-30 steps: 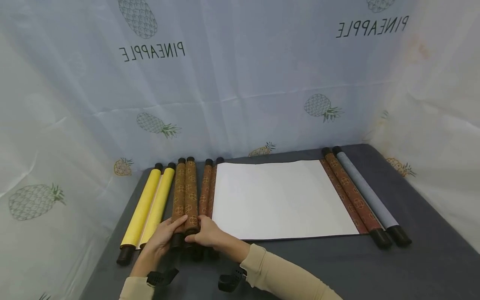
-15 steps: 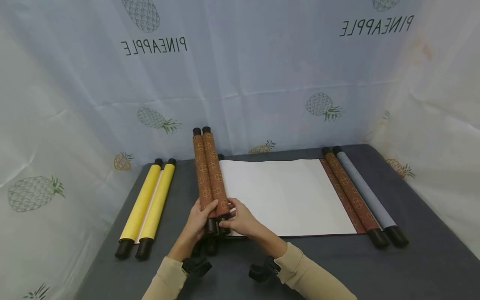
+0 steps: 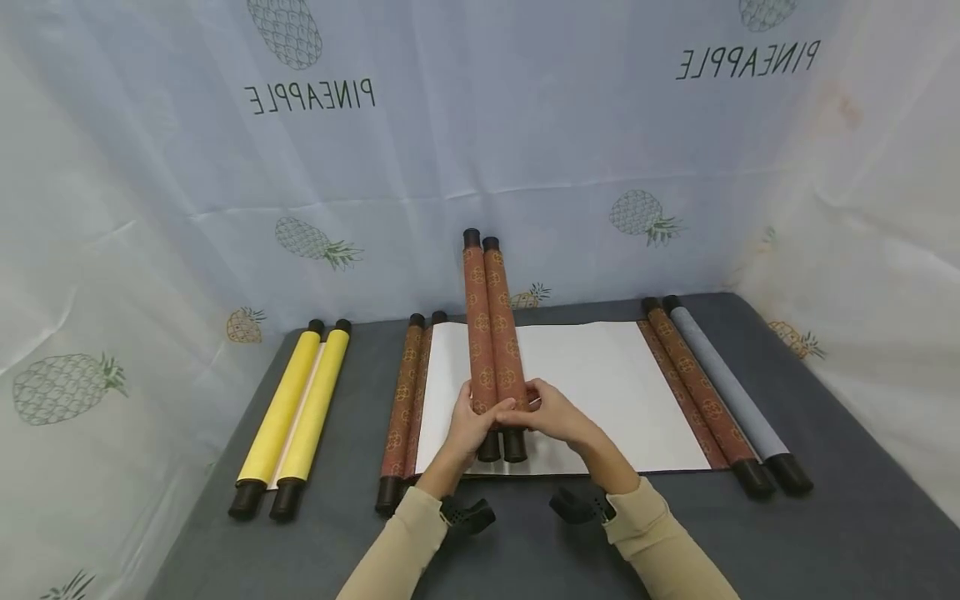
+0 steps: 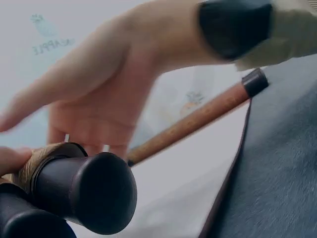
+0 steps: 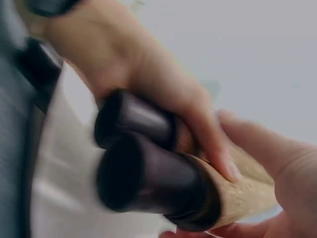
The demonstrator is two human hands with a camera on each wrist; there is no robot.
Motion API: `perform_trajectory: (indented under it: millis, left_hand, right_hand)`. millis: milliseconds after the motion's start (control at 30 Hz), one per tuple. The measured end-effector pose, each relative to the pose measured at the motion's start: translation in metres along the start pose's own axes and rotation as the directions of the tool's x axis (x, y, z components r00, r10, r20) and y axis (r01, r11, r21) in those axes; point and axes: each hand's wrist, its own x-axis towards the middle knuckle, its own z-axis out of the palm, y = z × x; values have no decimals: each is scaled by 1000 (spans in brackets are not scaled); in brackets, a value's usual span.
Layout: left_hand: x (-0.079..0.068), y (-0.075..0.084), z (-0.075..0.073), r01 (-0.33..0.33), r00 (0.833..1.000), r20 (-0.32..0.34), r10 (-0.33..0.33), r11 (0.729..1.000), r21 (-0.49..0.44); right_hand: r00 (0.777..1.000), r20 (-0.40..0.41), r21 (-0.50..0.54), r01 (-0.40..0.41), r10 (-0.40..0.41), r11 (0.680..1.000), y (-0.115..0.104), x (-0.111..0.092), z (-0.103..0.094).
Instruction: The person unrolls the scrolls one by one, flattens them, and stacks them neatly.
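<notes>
A brown patterned scroll [image 3: 480, 333], rolled up from both ends into two side-by-side rolls with black end knobs, is held up in the middle of the head view. My left hand [image 3: 467, 423] grips its near part from the left, thumb across the top. From the right, my right hand [image 3: 558, 414] holds the same part, its thumb close to the left one. Below lies a partly unrolled scroll with a blank white sheet [image 3: 615, 392]. The held scroll's black knobs [image 4: 104, 193] face the left wrist camera; both knobs [image 5: 148, 173] also show in the right wrist view.
The white sheet's left rolled end [image 3: 401, 400] and right rolled end [image 3: 705, 387] lie on the dark grey table [image 3: 817, 550]. A grey roll [image 3: 731, 379] lies beside the right end. At the left rests a yellow double-rolled scroll [image 3: 318, 400]. A pineapple-print curtain [image 3: 525, 125] hangs behind.
Both hands have lifted the brown scroll from beside the yellow one and carried it right, over the white sheet. The sheet's left rolled end is now uncovered.
</notes>
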Motion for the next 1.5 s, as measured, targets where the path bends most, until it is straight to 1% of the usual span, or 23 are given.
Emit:
perform_trajectory:
  millis: [67, 167, 233, 300, 400, 533, 667, 733, 767, 900, 967, 1033, 1133, 1200, 1267, 1367, 1433, 1500]
  left_hand:
    - [2, -6, 7, -4, 1000, 23, 4, 1000, -10]
    - [3, -16, 16, -8, 998, 65, 9, 1000, -11]
    - [2, -21, 20, -14, 997, 80, 14, 1000, 1]
    - [2, -26, 23, -19, 997, 78, 19, 1000, -5]
    - [3, -32, 24, -22, 998, 60, 24, 999, -32]
    - [3, -36, 24, -33, 999, 29, 35, 998, -60]
    - [5, -38, 24, -55, 998, -37, 53, 998, -40]
    - [1, -32, 23, -76, 995, -59, 75, 997, -16]
    - [1, -32, 22, -89, 994, -67, 89, 996, -1]
    - [1, -32, 18, -119, 990, -78, 120, 993, 17]
    - [6, -38, 16, -130, 989, -72, 131, 991, 19]
    - [5, -33, 15, -138, 989, -51, 139, 990, 32]
    - [4, -24, 13, -143, 990, -12, 143, 988, 57]
    - [3, -18, 15, -131, 991, 6, 131, 990, 57]
    - [2, -13, 20, -110, 994, 10, 109, 993, 31]
    - [0, -9, 30, -75, 997, -28, 74, 997, -27]
    - [-1, -8, 36, -56, 995, -82, 51, 996, -65]
    - [-2, -7, 40, -54, 987, -152, 43, 996, -74]
  right_hand:
    - [997, -59, 22, -43, 44, 999, 2, 5, -5]
    - [982, -156, 112, -88, 105, 990, 9, 11, -6]
    - [970, -201, 188, -97, 135, 977, 15, 16, -5]
    - [962, -224, 253, -94, 153, 963, 22, 21, -4]
    - [960, -231, 300, -87, 161, 950, 29, 27, -4]
    - [961, -222, 316, -87, 163, 945, 34, 31, -5]
    - [970, -184, 357, -83, 157, 931, 33, 31, -10]
    - [976, -159, 375, -77, 146, 924, 32, 30, -13]
    - [979, -148, 383, -73, 139, 921, 32, 30, -14]
    - [984, -133, 383, -60, 120, 922, 30, 29, -15]
    - [982, -150, 368, -51, 114, 928, 28, 28, -14]
    - [976, -190, 343, -35, 106, 939, 25, 27, -11]
    - [953, -293, 294, 10, 80, 956, 21, 27, -6]
    - [927, -370, 269, 52, 53, 962, 19, 27, -3]
    - [902, -430, 248, 89, 27, 965, 18, 26, 1]
    - [877, -480, 210, 126, -10, 969, 18, 26, 4]
    - [875, -484, 183, 134, -29, 974, 17, 25, 5]
    - [879, -476, 153, 127, -40, 980, 17, 26, 5]
